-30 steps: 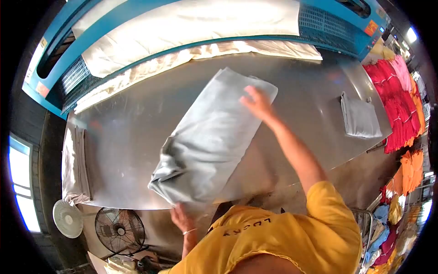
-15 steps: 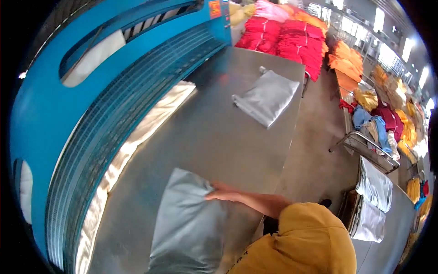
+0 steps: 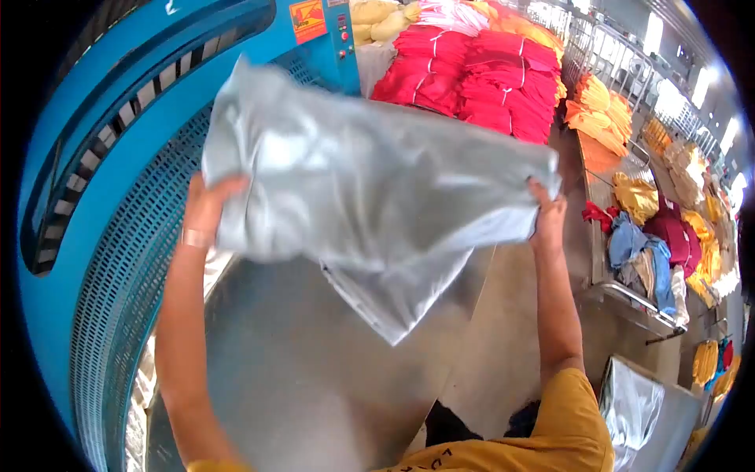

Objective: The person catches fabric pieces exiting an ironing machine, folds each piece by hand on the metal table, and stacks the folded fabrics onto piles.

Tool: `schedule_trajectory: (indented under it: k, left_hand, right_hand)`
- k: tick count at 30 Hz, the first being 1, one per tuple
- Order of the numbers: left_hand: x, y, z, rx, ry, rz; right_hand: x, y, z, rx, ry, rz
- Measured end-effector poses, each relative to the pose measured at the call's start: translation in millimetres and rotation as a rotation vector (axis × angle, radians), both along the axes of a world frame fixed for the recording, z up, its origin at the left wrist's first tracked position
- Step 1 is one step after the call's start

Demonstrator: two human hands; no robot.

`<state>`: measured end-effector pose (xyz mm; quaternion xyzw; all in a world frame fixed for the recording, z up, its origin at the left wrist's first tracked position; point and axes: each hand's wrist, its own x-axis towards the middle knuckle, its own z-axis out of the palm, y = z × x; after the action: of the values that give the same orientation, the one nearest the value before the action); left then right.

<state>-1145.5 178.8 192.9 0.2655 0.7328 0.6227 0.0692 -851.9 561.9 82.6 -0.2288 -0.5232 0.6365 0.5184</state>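
Grip: left hand (image 3: 208, 206) + right hand (image 3: 548, 214) clasping cloth (image 3: 362, 173) | silver-grey | glossy | softly creased

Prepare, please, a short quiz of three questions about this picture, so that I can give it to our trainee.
1. Which hand or hands grip the grey cloth?
2. True or false: the machine with the perforated panel is blue.
3. On which wrist is the pale band? a) right b) both c) left

Key:
1. Both: the left hand and the right hand.
2. True.
3. c
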Motion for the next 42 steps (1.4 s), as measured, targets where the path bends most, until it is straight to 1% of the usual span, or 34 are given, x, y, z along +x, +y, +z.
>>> schedule_trajectory:
  k: [1,3,5,6,7,8,9,10,11,12,13,15,17,19,21,23,24,25,26,27,28,29,30,31,32,34,35,36,37,38,39,40,41,42]
  left_hand:
    - [-11.5,49.0,23.2,-0.007,0.053,0.095]
    - [-87.8,130.2,23.8,-0.01,0.258,0.306]
    - [-130.9,185.7,22.4,-0.015,0.36,0.073]
    - [-154.9,205.3,5.9,-0.171,0.767,0.332]
    - [-132.8,217.7,-3.5,-0.375,0.687,0.402]
    - [-149.5,218.5,-46.9,-0.105,1.085,0.301]
    - [-167.9,211.0,-97.3,-0.33,1.535,0.379]
    - [-151.6,180.5,-128.1,-0.394,1.313,0.233]
    - [-123.9,142.4,-160.9,-0.418,1.076,0.103]
    - [-116.2,93.4,-196.6,-0.604,0.975,0.139]
    - [-115.9,43.6,-236.5,-0.768,0.87,0.154]
    - [-114.9,-76.1,-300.8,-1.143,0.667,0.474]
    - [-110.4,-182.4,-316.7,-1.426,0.652,0.86]
    - [-107.2,-249.8,-302.2,-1.33,0.507,1.175]
    - [-113.0,-294.0,-301.3,-1.305,0.184,1.033]
    - [-150.2,-335.5,-366.8,-1.459,0.43,0.87]
    - [-154.6,-339.4,-394.0,-1.305,0.559,0.84]
    - [-114.7,-304.9,-349.3,-0.891,0.303,0.891]
    - [-79.7,-294.7,-341.2,-1.032,0.761,0.823]
    - [-44.5,-289.3,-333.7,-0.919,0.526,0.647]
    - [11.3,-264.5,-288.7,-0.867,0.643,0.584]
    - [62.8,-252.3,-268.4,-0.756,0.689,0.472]
    - [109.1,-243.4,-284.8,-0.726,0.667,0.43]
    - [158.8,-226.5,-241.1,-0.677,0.636,0.329]
    - [200.0,-212.1,-235.4,-0.64,0.601,0.312]
    - [244.3,-205.4,-233.5,-0.624,0.488,0.348]
    - [258.0,-209.6,-242.4,-0.644,0.407,0.408]
    - [273.7,-216.6,-254.6,-0.66,0.326,0.462]
    - [278.8,-239.1,-271.6,-0.919,0.202,0.491]
    - [280.4,-266.3,-261.2,-0.853,0.253,0.498]
    - [287.6,-291.2,-281.5,-1.027,0.273,0.648]
    - [294.5,-308.5,-273.8,-1.12,0.305,0.704]
    - [302.6,-313.0,-253.8,-1.117,0.402,0.822]
    - [312.2,-312.2,-261.0,-1.199,0.246,0.673]
  right_hand:
    - [-13.1,22.4,15.2,0.014,0.085,-0.048]
    - [-42.1,73.4,16.9,0.028,0.159,-0.088]
    - [-69.1,123.6,-7.0,0.052,0.108,-0.181]
    - [-76.9,155.5,-34.1,0.14,-0.03,-0.278]
    - [-85.2,177.5,-59.4,0.201,-0.241,-0.275]
    - [-92.3,198.8,-84.0,0.275,-0.449,-0.271]
    - [-109.2,192.3,-101.5,0.091,-0.485,-0.262]
    - [-121.3,202.2,-141.7,0.149,-0.373,-0.212]
    - [-123.3,248.0,-201.5,0.168,-0.644,-0.183]
    - [-121.3,284.7,-272.0,0.271,-0.664,-0.285]
    - [-110.1,290.1,-276.3,0.271,-0.733,-0.298]
    - [-97.4,286.2,-258.2,0.282,-0.741,-0.3]
    - [-86.5,266.2,-235.3,0.324,-0.681,-0.332]
    - [-78.6,206.1,-195.8,0.333,-0.552,-0.326]
    - [-85.2,109.3,-168.2,0.177,-0.431,-0.045]
    - [-110.0,-34.2,-147.7,0.019,-0.504,0.458]
    - [-127.0,-120.0,-137.5,-0.005,-0.61,0.728]
    - [-144.2,-205.8,-127.4,0.003,-0.716,0.98]
    - [-159.3,-258.4,-147.5,-0.533,-0.494,1.46]
    - [-163.7,-317.3,-155.2,-0.473,-0.525,1.492]
    - [-172.0,-352.9,-173.3,-0.584,-0.413,1.582]
    - [-183.6,-379.9,-191.4,-0.749,-0.371,1.631]
    - [-197.1,-397.1,-203.6,-0.893,-0.299,1.608]
    - [-206.9,-405.3,-210.3,-0.94,-0.344,1.315]
    - [-204.6,-398.7,-216.0,-0.091,-0.254,1.21]
    - [-191.4,-373.9,-202.2,0.157,-0.18,1.091]
    - [-181.1,-350.7,-174.1,-0.412,-0.254,1.153]
    - [-162.8,-316.1,-154.3,-0.456,-0.182,1.117]
    - [-143.7,-273.0,-152.8,-0.5,-0.106,1.079]
    - [-129.9,-208.2,-174.7,0.538,-0.129,1.041]
    - [-116.4,-143.5,-197.4,1.33,0.012,0.446]
    - [-110.7,-98.8,-202.5,1.276,-0.149,0.335]
    - [-112.0,-81.2,-193.3,0.81,-0.431,0.447]
    - [-117.9,-70.5,-185.2,0.517,-0.551,0.452]
